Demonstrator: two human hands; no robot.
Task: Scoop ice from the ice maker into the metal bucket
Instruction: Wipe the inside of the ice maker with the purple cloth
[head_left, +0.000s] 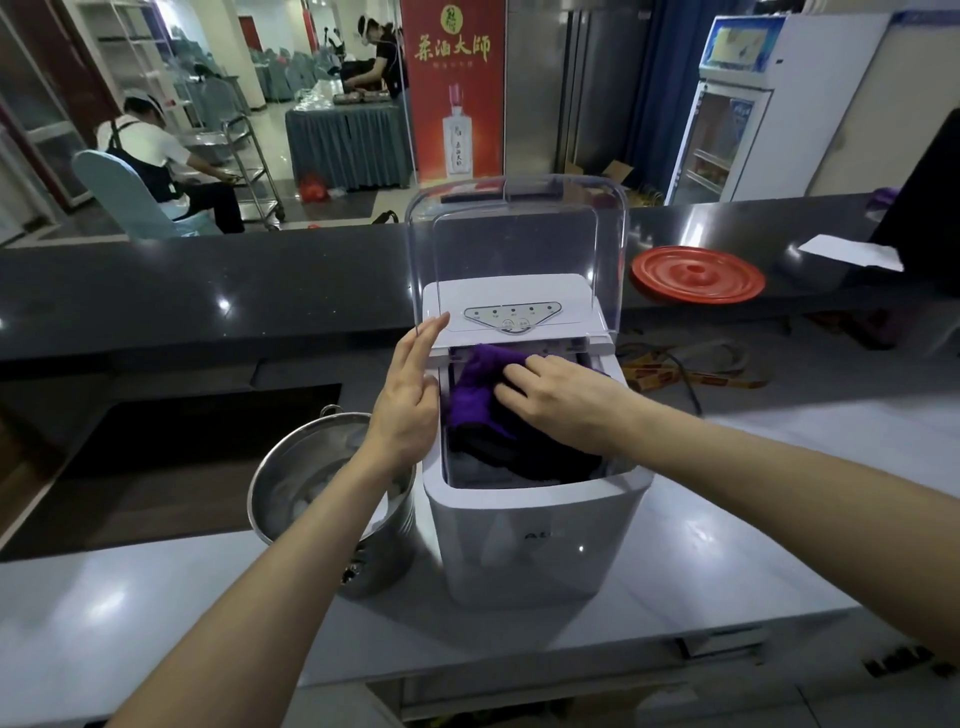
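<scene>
Grey counter (727, 519) under ice maker (540, 545), metal bucket (395, 540).

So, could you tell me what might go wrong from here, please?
The raised clear lid could drop onto the right hand pressing the purple cloth inside the ice maker. The left hand, at the lid's edge, might get pinched. Its forearm crosses the metal bucket and could knock it.
</scene>
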